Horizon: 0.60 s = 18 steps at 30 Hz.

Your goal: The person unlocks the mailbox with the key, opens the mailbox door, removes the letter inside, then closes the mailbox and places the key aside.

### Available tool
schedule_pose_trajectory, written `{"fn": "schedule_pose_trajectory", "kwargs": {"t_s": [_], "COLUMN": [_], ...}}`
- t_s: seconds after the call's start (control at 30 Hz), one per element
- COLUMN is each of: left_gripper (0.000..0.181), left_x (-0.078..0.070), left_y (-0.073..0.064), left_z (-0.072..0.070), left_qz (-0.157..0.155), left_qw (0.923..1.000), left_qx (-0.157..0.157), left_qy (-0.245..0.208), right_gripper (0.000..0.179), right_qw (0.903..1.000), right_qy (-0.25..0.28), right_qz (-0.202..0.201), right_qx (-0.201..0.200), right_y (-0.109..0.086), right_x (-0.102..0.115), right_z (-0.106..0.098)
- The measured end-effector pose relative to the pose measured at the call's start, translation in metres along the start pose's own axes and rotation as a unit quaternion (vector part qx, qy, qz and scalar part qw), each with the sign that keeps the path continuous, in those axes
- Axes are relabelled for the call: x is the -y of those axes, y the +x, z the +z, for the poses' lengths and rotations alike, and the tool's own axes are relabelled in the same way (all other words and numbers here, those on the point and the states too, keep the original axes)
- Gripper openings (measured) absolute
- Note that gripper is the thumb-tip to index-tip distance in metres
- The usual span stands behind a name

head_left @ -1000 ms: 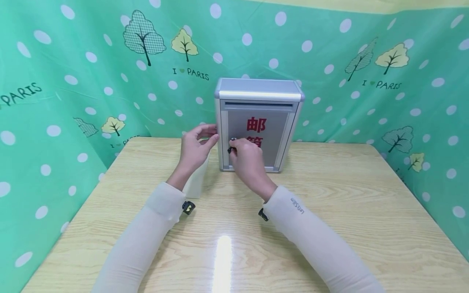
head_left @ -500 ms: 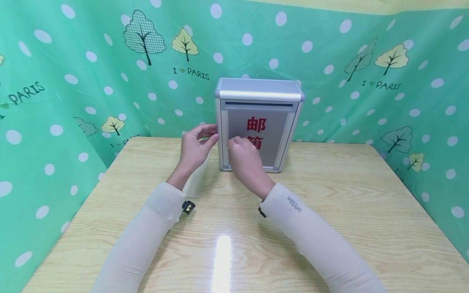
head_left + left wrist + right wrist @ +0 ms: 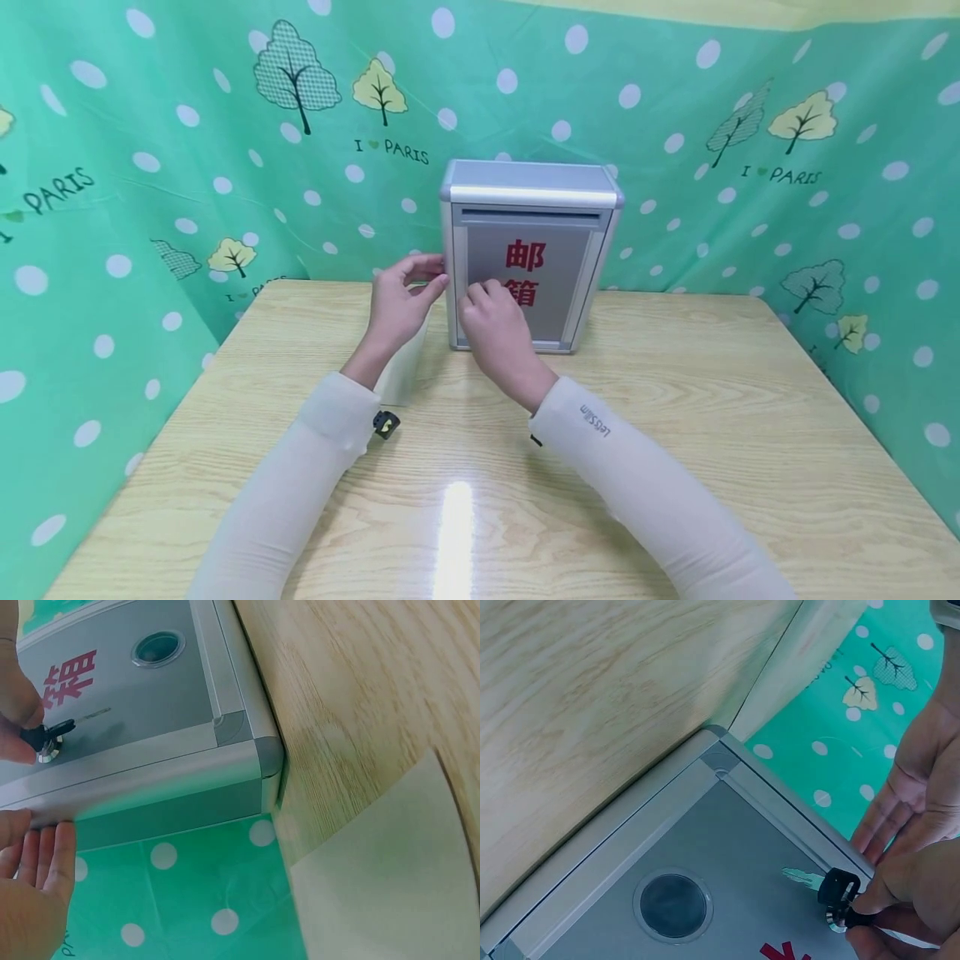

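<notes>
A wooden table [image 3: 675, 433] with a pale, light-grained top carries everything here, and a bright streak of glare runs along its near middle. A silver metal mailbox [image 3: 531, 250] stands upright on it toward the far edge, close to the green dotted cloth that hangs behind and around the table. The box has a slot under its lid and red characters on its grey front panel. Just left of the mailbox, a cream envelope [image 3: 401, 371] lies flat on the tabletop, partly hidden under a forearm; in the left wrist view its corner comes near the box's bottom corner.
</notes>
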<state>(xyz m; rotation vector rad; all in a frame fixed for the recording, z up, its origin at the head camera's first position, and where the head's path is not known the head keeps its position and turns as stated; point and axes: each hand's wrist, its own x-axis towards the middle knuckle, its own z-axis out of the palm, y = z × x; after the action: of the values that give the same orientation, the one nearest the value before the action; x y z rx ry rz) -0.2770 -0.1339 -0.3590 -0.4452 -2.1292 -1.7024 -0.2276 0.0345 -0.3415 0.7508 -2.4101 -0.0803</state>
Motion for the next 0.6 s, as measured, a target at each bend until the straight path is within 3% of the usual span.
{"fn": "schedule_pose_trajectory", "kwargs": {"t_s": [0.33, 0.6], "left_gripper": [0.03, 0.03], "left_x": [-0.0021, 0.0001], "left_y": [-0.0004, -0.0002], "left_z": [0.0005, 0.0004], "left_qz": [0.004, 0.005], "left_qw": [1.0, 1.0], "left_qx": [0.0, 0.0], "left_qy": [0.005, 0.001], "right_gripper": [0.022, 0.021], "right_qw": [1.0, 0.999], "right_qy": [-0.001, 0.004], "right_qz": [-0.007, -0.021], "right_qx": [-0.005, -0.039], "right_y": [-0.0014, -0.0053], "right_x": [-0.0011, -0.0029], "right_z": [0.0016, 0.0053]}}
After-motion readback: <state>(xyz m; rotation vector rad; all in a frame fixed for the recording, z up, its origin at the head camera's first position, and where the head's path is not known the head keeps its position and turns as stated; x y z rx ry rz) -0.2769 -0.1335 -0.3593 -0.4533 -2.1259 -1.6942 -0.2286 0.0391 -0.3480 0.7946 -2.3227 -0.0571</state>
